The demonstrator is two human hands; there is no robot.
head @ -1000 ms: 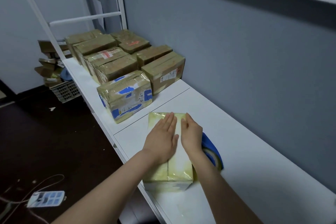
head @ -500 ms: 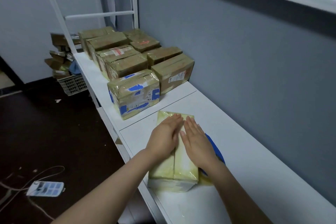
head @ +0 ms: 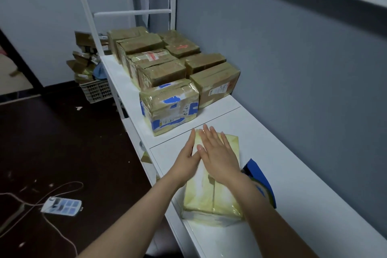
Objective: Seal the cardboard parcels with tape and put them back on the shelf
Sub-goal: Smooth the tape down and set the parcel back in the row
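Observation:
A pale yellow taped parcel (head: 211,197) lies flat on the white shelf (head: 293,174) in front of me. My right hand (head: 217,153) presses flat on its top with straight fingers. My left hand (head: 186,157) lies along the parcel's left edge, fingers straight, thumb touching the right hand. A blue tape roll (head: 261,182) stands just right of the parcel, partly hidden behind my right wrist. Several taped brown parcels (head: 167,69) are stacked further along the shelf, the nearest one (head: 169,107) with blue patches.
A grey wall (head: 293,58) runs along the shelf's right side. A white crate (head: 96,90) with loose boxes stands on the dark floor at the far left. A white power strip (head: 61,205) with cable lies on the floor.
My right hand has slid forward over the parcel's top towards its far end. My left hand has moved off the top to the parcel's left edge.

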